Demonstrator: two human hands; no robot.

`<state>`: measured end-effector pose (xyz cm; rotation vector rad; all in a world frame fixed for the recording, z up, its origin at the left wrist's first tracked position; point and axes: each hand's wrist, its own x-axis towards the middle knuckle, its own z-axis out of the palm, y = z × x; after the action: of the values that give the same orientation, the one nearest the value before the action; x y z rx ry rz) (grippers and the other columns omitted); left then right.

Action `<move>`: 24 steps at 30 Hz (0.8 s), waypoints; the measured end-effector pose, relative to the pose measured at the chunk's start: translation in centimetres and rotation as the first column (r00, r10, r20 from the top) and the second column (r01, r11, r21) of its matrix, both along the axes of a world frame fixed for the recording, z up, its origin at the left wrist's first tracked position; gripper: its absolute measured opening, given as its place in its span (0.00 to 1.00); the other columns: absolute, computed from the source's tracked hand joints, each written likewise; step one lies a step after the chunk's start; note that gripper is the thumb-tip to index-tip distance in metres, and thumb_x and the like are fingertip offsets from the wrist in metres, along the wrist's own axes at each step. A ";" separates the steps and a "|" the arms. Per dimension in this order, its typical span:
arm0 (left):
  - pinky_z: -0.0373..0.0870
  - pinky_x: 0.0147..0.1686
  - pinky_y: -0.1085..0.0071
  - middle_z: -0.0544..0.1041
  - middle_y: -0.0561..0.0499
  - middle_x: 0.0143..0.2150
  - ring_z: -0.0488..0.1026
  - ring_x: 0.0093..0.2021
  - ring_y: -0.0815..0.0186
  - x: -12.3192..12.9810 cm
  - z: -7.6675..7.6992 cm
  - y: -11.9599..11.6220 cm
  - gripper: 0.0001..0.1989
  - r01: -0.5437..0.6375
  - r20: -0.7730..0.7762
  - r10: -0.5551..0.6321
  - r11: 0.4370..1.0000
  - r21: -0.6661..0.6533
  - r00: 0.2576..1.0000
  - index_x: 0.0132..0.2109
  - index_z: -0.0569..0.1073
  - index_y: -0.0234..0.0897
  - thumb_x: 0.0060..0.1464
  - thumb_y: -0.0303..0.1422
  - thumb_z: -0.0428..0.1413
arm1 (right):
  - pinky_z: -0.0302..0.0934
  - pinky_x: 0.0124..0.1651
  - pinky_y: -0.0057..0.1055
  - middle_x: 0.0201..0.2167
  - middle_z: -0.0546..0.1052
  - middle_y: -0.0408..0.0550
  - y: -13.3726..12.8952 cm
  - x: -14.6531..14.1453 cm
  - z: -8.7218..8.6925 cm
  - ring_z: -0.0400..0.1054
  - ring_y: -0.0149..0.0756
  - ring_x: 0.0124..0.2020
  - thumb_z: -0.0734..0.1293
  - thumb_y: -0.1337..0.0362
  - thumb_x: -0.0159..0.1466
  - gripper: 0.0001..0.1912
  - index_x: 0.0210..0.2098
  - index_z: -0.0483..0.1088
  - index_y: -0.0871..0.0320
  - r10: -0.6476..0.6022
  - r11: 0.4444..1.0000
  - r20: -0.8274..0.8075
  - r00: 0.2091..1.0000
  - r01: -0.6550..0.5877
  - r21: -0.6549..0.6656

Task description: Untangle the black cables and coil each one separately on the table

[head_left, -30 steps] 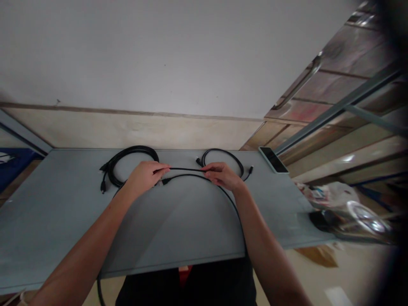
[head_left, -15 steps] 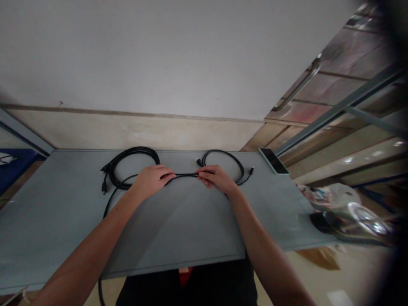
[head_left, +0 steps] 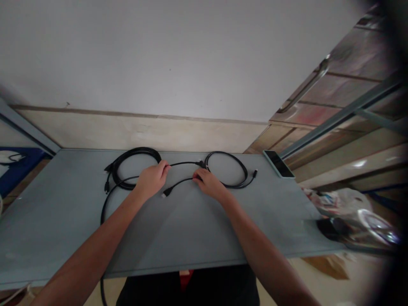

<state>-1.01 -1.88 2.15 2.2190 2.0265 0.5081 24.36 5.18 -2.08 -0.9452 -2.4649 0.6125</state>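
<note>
left hand fingers clenched on black cable; right hand fingers pinching it; risk: slack catching nearby coil could tangle them

Quick count: a left hand and a right hand, on one grey bench. Three black cables as far as I can tell — a left coil, a right coil, one loose cable — and five plug ends showing. Plus one smartphone.
</note>
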 end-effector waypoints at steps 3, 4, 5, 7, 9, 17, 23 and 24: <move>0.61 0.29 0.69 0.79 0.47 0.35 0.77 0.34 0.60 0.9 -0.2 -0.3 0.14 0.035 0.004 -0.035 0.999 0.018 0.999 0.45 0.69 0.38 0.68 0.39 0.41 | 0.60 0.40 0.31 0.29 0.74 0.47 -0.5 -0.3 0.5 0.67 0.36 0.32 0.62 0.67 0.67 0.06 0.38 0.70 0.58 -0.061 0.996 -0.065 0.996 0.056 -0.072; 0.60 0.29 0.69 0.79 0.47 0.35 0.77 0.33 0.60 1.2 -0.2 -0.4 0.15 0.041 0.009 -0.042 0.999 0.033 0.999 0.45 0.68 0.38 0.68 0.39 0.41 | 0.59 0.39 0.31 0.29 0.74 0.47 -0.6 -0.4 0.7 0.67 0.35 0.31 0.61 0.66 0.67 0.07 0.40 0.71 0.58 -0.091 0.993 -0.097 0.991 0.083 -0.086; 0.60 0.28 0.69 0.79 0.47 0.34 0.76 0.32 0.61 1.4 -0.1 -0.5 0.15 0.040 0.008 -0.041 0.998 0.051 0.999 0.45 0.68 0.38 0.68 0.40 0.40 | 0.59 0.38 0.31 0.29 0.75 0.47 -0.8 -0.5 0.9 0.67 0.35 0.30 0.61 0.65 0.68 0.09 0.42 0.72 0.58 -0.121 0.989 -0.132 0.984 0.108 -0.100; 0.58 0.26 0.70 0.78 0.48 0.30 0.75 0.28 0.61 1.5 0.1 -0.6 0.16 0.031 0.000 -0.031 0.996 0.085 1.000 0.45 0.69 0.39 0.68 0.41 0.40 | 0.60 0.38 0.31 0.32 0.77 0.49 -1.2 -0.7 1.2 0.68 0.36 0.30 0.61 0.62 0.68 0.13 0.46 0.74 0.58 -0.152 0.983 -0.202 0.968 0.126 -0.136; 0.57 0.25 0.70 0.77 0.49 0.28 0.74 0.26 0.62 1.4 0.3 -0.7 0.16 0.021 0.006 -0.022 0.993 0.112 1.000 0.45 0.69 0.39 0.68 0.42 0.41 | 0.61 0.37 0.31 0.36 0.79 0.50 -1.7 -0.7 1.6 0.70 0.37 0.32 0.61 0.59 0.68 0.15 0.46 0.76 0.57 -0.126 0.978 -0.251 0.960 0.077 -0.196; 0.62 0.30 0.71 0.77 0.50 0.29 0.74 0.28 0.64 -0.4 1.2 -0.6 0.14 0.140 0.249 -0.162 0.985 0.105 0.955 0.43 0.71 0.38 0.66 0.41 0.46 | 0.61 0.33 0.28 0.28 0.78 0.46 -3.8 -1.2 3.2 0.69 0.34 0.29 0.67 0.54 0.65 0.14 0.35 0.79 0.57 0.207 0.887 -0.179 0.962 -0.261 -0.382; 0.63 0.31 0.72 0.78 0.51 0.30 0.73 0.29 0.66 -0.8 1.4 -0.4 0.13 0.242 0.315 -0.245 0.969 0.048 0.917 0.42 0.73 0.39 0.65 0.41 0.48 | 0.62 0.39 0.29 0.31 0.79 0.46 -2.7 -1.0 2.3 0.71 0.35 0.34 0.67 0.53 0.65 0.14 0.34 0.79 0.55 0.149 0.929 -0.105 0.983 -0.176 -0.325; 0.62 0.30 0.72 0.77 0.52 0.29 0.73 0.28 0.66 -0.9 1.4 -0.3 0.13 0.232 0.312 -0.233 0.972 0.043 0.921 0.42 0.73 0.39 0.65 0.41 0.48 | 0.63 0.41 0.30 0.33 0.80 0.46 -2.2 -0.7 2.2 0.72 0.36 0.35 0.66 0.53 0.65 0.14 0.35 0.79 0.55 0.121 0.938 -0.112 0.986 -0.151 -0.312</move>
<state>-1.94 -2.22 3.59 2.1739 1.5822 0.7822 23.68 2.94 0.10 -0.8420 -2.4058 1.1053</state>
